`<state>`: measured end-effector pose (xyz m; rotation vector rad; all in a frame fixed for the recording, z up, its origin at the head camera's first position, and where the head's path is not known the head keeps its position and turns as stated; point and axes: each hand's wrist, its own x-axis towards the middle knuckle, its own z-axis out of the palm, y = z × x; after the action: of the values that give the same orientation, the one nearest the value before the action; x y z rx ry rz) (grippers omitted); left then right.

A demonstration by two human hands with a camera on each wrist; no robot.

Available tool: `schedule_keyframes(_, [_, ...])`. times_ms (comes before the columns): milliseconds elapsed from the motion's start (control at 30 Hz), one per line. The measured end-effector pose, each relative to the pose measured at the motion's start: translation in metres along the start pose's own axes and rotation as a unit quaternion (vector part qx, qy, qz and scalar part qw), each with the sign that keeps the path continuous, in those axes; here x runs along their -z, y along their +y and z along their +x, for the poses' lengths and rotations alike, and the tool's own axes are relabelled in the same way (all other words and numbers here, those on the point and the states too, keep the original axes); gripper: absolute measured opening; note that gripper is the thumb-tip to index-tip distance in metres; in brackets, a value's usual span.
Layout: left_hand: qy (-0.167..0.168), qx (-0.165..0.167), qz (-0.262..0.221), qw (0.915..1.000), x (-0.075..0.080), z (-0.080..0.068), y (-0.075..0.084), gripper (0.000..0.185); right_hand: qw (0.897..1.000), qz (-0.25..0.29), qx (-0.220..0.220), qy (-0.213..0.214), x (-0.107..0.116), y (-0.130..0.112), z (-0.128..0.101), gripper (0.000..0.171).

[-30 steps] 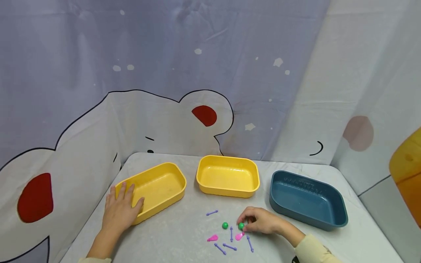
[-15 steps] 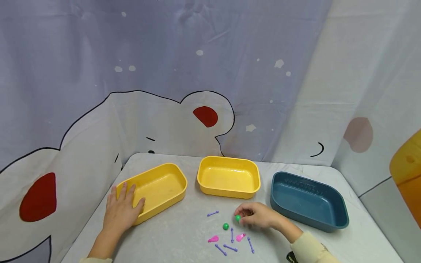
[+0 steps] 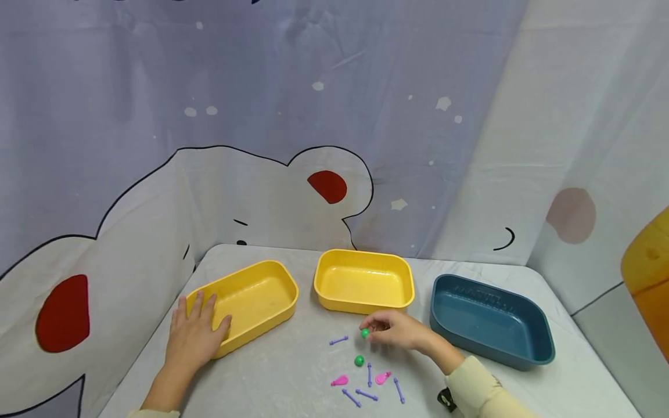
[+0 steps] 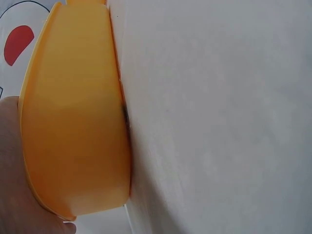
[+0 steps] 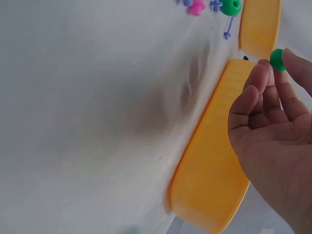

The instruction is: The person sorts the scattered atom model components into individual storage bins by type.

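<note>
Green shiny plastic ball [image 3: 365, 334], pinched by our right hand [image 3: 394, 329] near the middle yellow oblong plastic tray [image 3: 363, 306]. Light, hard, slippery, we judge: grip its widest part. Left hand [image 3: 193, 332], fingers spread, touches left yellow oblong plastic tray [image 3: 257, 285].

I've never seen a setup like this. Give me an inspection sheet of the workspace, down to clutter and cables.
Surface: pale tabletop.
Job's things: held green ball; loose green ball; two pink pieces; five purple sticks; left yellow tray, middle yellow tray, blue tray.
Clutter: dark item by the right sleeve, too unclear to name.
Hands: left hand rests on the left yellow tray; right hand pinches the held green ball above the tabletop.
Cables: nothing seen.
Surroundings: cartoon-printed curtain behind the tabletop.
</note>
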<state>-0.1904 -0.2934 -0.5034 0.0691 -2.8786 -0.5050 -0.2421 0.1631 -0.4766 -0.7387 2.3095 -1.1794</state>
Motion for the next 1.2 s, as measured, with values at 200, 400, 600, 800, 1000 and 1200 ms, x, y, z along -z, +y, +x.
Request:
schedule_keyframes(200, [0.002, -0.001, 0.0, 1.0, -0.001, 0.0, 0.0, 0.074, 1.0, 0.01, -0.003, 0.015, -0.005, -0.006, 0.01, 0.017])
schedule_keyframes(400, [-0.002, 0.0, 0.002, 1.0, -0.001, 0.001, 0.0, 0.075, 1.0, 0.003, -0.004, 0.014, -0.008, -0.013, 0.022, 0.02])
schedule_keyframes(600, [-0.006, 0.004, -0.003, 1.0, -0.001, 0.0, 0.001, 0.075, 1.0, 0.008, 0.002, 0.021, -0.011, -0.022, 0.033, 0.017])
schedule_keyframes(800, [-0.008, 0.006, -0.006, 0.9999, 0.0, 0.0, 0.001, 0.076, 0.999, 0.02, 0.007, 0.029, -0.016, -0.033, 0.046, 0.02])
schedule_keyframes(1000, [-0.006, 0.005, -0.006, 1.0, 0.0, 0.001, 0.001, 0.076, 0.999, 0.035, 0.014, 0.036, -0.02, -0.043, 0.061, 0.02])
schedule_keyframes(1200, [-0.002, 0.004, -0.007, 1.0, 0.0, 0.0, 0.001, 0.074, 0.998, 0.036, 0.018, 0.044, -0.023, -0.052, 0.073, 0.024])
